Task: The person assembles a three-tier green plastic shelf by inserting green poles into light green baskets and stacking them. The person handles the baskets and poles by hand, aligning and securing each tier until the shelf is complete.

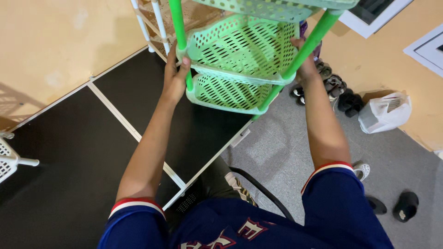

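Above black platform edge (138, 133), hands (174, 78) grip green rack (240, 55).

Peach walls (55, 41) – black mat (69, 157), grey floor (277, 157)

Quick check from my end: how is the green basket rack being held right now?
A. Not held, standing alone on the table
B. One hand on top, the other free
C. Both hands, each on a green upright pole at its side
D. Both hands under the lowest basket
C: the left hand wraps one green pole and the right hand grips the other pole, with the green basket rack between them.
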